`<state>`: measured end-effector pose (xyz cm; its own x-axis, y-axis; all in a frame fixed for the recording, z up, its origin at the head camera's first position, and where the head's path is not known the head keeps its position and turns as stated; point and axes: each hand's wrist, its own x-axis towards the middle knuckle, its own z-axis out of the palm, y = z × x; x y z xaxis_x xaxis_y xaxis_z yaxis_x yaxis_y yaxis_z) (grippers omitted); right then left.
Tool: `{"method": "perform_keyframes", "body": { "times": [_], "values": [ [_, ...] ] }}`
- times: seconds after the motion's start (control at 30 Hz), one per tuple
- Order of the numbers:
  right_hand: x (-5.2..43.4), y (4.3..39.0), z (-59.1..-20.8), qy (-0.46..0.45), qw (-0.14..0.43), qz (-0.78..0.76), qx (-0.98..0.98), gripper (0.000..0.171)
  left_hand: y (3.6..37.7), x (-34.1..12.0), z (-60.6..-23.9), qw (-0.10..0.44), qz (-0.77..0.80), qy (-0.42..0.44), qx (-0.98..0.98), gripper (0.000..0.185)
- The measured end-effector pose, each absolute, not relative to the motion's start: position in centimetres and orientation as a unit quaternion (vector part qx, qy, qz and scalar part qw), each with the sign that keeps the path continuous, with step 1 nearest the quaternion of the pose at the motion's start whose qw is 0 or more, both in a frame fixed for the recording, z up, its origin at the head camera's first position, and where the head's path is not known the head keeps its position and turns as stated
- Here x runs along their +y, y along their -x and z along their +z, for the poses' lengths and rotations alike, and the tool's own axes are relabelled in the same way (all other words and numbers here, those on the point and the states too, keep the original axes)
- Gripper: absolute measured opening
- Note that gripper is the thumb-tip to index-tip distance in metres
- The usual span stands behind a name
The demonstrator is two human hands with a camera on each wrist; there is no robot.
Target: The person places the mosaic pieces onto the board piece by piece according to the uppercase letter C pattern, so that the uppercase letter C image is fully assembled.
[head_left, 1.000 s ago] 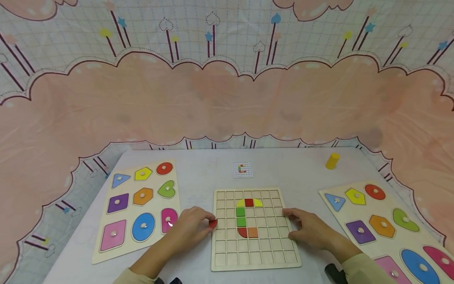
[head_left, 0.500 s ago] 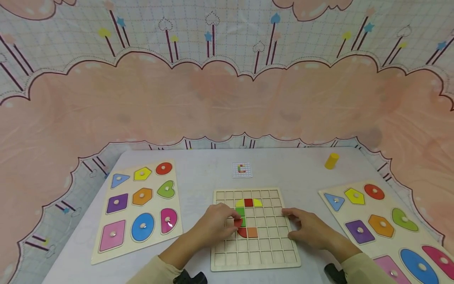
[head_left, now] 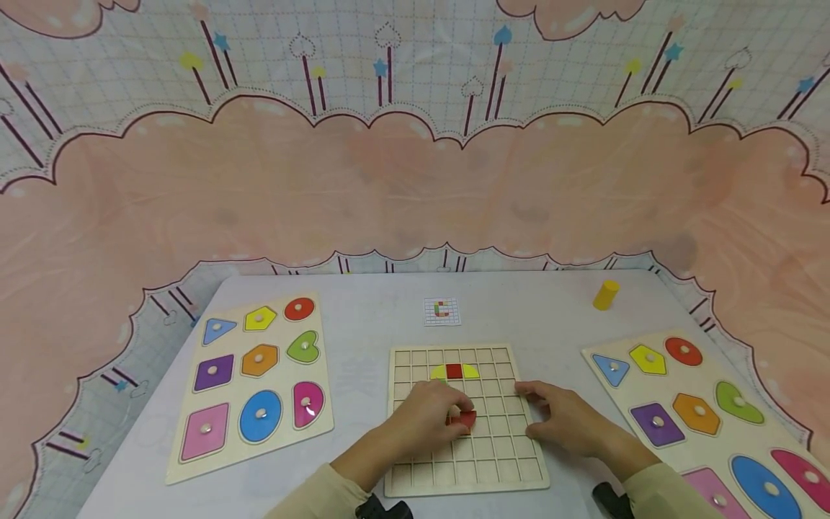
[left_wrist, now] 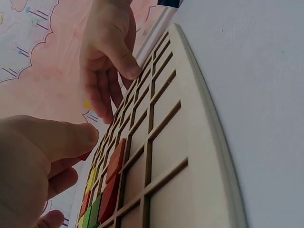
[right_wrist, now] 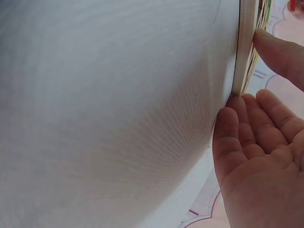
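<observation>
My left hand pinches a small red block between thumb and fingers, above the middle of the wooden grid board. The block's full shape is hidden. On the board, a red square tile sits between two yellow rounded tiles. Green tiles, a red rounded tile and an orange tile show in the left wrist view; the left hand covers them in the head view. My right hand rests at the board's right edge, thumb and fingertips touching it, fingers fairly straight.
A small pattern card lies behind the board. Knobbed shape puzzles flank it, a left puzzle and a right puzzle. A yellow cylinder stands at the back right of the white table.
My left hand has carried the red block rightward, from beside the board's left edge to over its middle. The right hand stays at the right edge.
</observation>
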<state>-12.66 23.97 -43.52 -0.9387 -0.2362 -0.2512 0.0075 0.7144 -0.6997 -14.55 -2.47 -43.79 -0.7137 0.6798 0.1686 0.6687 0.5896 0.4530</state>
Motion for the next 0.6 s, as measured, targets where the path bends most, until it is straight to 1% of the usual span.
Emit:
{"method": "perform_keyframes", "body": {
  "times": [0.33,0.6],
  "values": [
    [24.3,12.5,-43.6,0.090,0.155,-0.372,0.911,0.066,14.5,-1.3,-44.7,0.033,0.242,-0.361,0.900,0.016],
    [24.3,12.5,-43.7,0.090,0.155,-0.373,0.910,0.067,14.4,-0.8,-44.9,0.034,0.221,-0.353,0.909,0.017]
  ]
}}
